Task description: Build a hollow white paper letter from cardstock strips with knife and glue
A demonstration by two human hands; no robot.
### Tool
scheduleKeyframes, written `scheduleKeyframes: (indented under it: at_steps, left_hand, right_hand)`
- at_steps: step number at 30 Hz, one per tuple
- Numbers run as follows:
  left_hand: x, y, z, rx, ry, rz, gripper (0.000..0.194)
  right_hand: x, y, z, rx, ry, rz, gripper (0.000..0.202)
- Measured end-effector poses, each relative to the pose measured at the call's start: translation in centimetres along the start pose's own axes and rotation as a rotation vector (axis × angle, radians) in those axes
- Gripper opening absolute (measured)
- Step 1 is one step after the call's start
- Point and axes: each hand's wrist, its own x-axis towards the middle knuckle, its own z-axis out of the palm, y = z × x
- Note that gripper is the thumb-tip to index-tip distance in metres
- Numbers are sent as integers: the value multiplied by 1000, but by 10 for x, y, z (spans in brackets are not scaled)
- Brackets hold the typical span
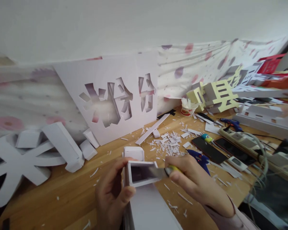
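A long white box-shaped piece [151,207] with an open end points away from me at the bottom centre. My left hand [112,191] grips its left side near the open end, thumb on the near edge and fingers partly hidden behind. In my right hand [190,179] is a cutter with a yellow handle [174,168], my fingers wrapped round it. Its wide blade [159,173] lies at the right rim of the opening, slightly blurred. Just behind the box end stands a small white block [133,153].
White scraps [171,143] litter the wooden table [69,191]. A white board with cut-out characters [98,70] leans on the wall. Large white shapes [21,159] stand left. To the right are a blue glue gun [199,158], phones [208,150], a power strip [240,139] and yellow characters [222,95].
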Motion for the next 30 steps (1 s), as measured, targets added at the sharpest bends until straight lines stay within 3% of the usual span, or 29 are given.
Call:
scheduleKeyframes:
  at_steps: [4, 12, 16, 22, 30]
  left_hand:
    - [1, 0, -3, 46, -7, 30, 55]
    - [3, -1, -7, 49, -85, 81, 47]
    - [-1, 1, -4, 12, -5, 36, 52]
    - [-3, 2, -3, 29, -52, 21, 57]
    - [2, -3, 1, 30, -9, -23, 64]
  right_hand:
    - [-3, -21, 0, 4, -87, -19, 76]
    - [-9, -23, -4, -23, -121, 21, 79]
    - [-10, -25, -4, -53, -109, 22, 77]
    - [-5, -14, -1, -77, -40, -7, 73]
    - [1, 7, 13, -57, 124, 27, 71]
